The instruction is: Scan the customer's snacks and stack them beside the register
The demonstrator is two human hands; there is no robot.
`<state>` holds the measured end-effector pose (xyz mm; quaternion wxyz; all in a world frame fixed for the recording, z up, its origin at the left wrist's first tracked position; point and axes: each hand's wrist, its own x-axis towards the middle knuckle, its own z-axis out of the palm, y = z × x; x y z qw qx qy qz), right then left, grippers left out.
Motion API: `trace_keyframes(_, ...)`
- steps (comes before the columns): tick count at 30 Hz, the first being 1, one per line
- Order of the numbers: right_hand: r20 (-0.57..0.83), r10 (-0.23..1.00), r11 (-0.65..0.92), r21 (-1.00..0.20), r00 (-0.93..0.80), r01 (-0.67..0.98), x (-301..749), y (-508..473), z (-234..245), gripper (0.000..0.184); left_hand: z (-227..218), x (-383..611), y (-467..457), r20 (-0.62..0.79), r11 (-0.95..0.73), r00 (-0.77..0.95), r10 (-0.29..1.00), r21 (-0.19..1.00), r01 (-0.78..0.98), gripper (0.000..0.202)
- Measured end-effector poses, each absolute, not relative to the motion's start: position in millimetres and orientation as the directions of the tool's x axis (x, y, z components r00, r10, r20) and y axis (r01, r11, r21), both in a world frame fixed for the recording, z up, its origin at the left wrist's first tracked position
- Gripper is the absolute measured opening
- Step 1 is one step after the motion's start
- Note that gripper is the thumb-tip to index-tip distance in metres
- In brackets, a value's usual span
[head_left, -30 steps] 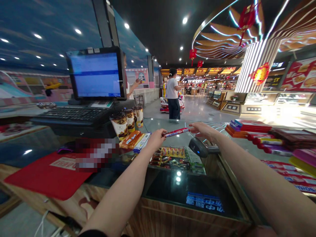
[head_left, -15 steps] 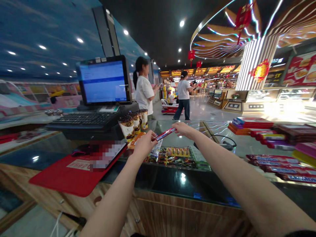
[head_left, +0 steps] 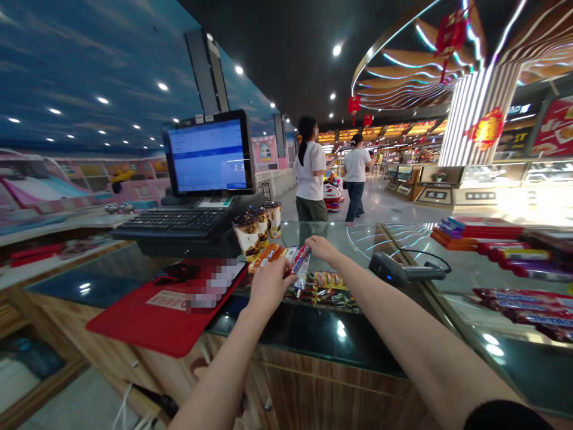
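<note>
A red Mentos roll (head_left: 301, 267) stands tilted between my hands, above the goods on the glass counter. My left hand (head_left: 270, 288) grips its lower part, and my right hand (head_left: 322, 248) has its fingertips at the roll's upper end. Below the roll lies a pale wrapped packet (head_left: 301, 280). An orange snack packet (head_left: 267, 258) sits just left of my left hand. Behind it stand several chocolate cups (head_left: 247, 237). Flat sweet packets (head_left: 322, 292) lie under the glass below my hands.
A barcode scanner (head_left: 388, 269) rests right of my right hand, and stacked candy bars (head_left: 514, 304) fill the counter's right side. At left are a keyboard (head_left: 174, 220), a till screen (head_left: 208, 154) and a red mat (head_left: 152, 313). Two people in white shirts (head_left: 310, 167) stand beyond the counter.
The roll has turned from nearly level to a steep tilt, and my hands have come closer together above the packets. The person nearer the counter has shifted, and the farther person has walked away.
</note>
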<state>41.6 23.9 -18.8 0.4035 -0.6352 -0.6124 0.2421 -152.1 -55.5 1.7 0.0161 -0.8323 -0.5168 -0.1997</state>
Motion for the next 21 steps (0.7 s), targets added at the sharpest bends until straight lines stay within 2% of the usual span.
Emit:
trace_keyframes(15,0.205,0.978,0.133,-0.734,0.030,0.666,28,49,-33,0.035,-14,-153,-47,0.373,-0.507,0.435,0.820,0.117,0.854,0.025)
trace_keyframes(21,0.219,0.976,0.155,-0.716,0.008,0.680,36,40,-32,0.038,-16,-156,-50,0.407,-0.539,0.466,0.786,0.083,0.838,0.045)
